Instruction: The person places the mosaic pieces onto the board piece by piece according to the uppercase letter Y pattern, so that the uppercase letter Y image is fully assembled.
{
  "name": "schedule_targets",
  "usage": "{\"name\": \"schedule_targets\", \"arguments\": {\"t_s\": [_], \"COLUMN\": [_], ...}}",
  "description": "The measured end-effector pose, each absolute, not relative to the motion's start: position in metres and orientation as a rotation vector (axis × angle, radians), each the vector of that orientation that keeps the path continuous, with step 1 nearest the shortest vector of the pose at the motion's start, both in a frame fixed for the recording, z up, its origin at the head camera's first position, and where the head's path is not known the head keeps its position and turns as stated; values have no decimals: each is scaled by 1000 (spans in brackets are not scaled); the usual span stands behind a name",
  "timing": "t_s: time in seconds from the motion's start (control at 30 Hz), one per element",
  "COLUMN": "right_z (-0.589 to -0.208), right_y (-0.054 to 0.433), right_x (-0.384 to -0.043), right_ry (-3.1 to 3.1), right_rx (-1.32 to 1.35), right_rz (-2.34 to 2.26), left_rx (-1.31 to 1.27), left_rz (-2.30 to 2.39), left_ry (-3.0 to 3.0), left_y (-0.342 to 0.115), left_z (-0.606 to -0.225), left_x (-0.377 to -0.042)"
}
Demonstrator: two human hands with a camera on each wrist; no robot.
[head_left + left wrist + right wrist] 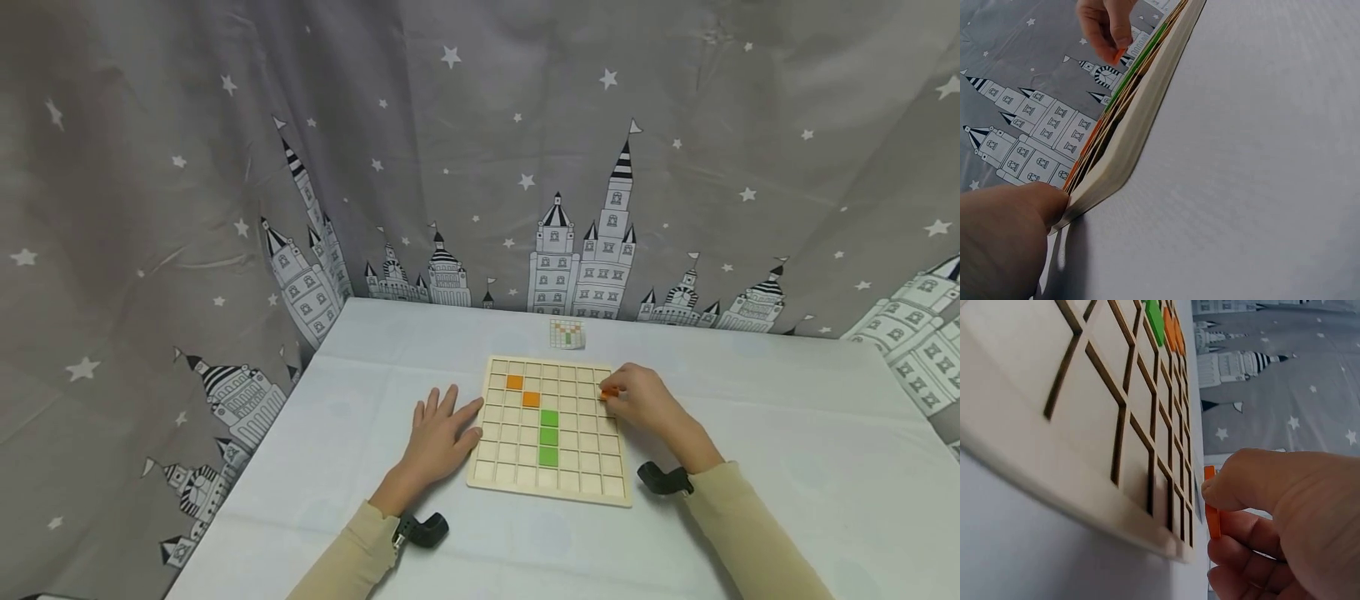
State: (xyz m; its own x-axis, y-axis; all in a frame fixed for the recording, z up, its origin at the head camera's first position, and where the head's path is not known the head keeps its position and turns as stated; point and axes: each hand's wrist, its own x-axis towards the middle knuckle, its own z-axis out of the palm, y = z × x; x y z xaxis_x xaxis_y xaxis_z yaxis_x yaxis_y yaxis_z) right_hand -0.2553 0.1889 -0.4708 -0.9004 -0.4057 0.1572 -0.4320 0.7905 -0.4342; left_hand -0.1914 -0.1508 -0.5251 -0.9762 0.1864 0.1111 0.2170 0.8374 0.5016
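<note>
Held tile (1212, 512): could slip or twist, being thin and pinched only at the fingertips; lowered askew, it might catch on the grid of the board (551, 492) and sit tilted.
Board: may turn or slide if pressed at its right edge, since only the left hand (438, 437) braces the left.
Orange tiles (531, 399), green tiles (549, 437): could shift in their cells if the board is jolted.
Right hand (648, 406): grips the held tile between thumb and fingers.
Left hand: fingers spread, thumb and forefinger at the board's left edge.
Tile's place: at the far right of the board; whether it touches, I cannot tell.
Tile's look: flat, bright orange, plain, partly covered by fingers.
</note>
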Motion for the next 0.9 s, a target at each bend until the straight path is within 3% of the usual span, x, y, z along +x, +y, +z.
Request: {"name": "schedule_targets", "arguments": {"t_s": [0.33, 0.9], "right_z": [-476, -483], "right_y": [173, 150], "right_x": [-261, -263], "right_ry": [-2865, -2899], "right_rx": [866, 937], "right_rz": [701, 718], "left_rx": [-341, -333], "left_rz": [-802, -803], "left_ry": [-2960, -2953], "left_y": [-151, -151], "left_z": [-526, -525], "left_x": [-193, -191]}}
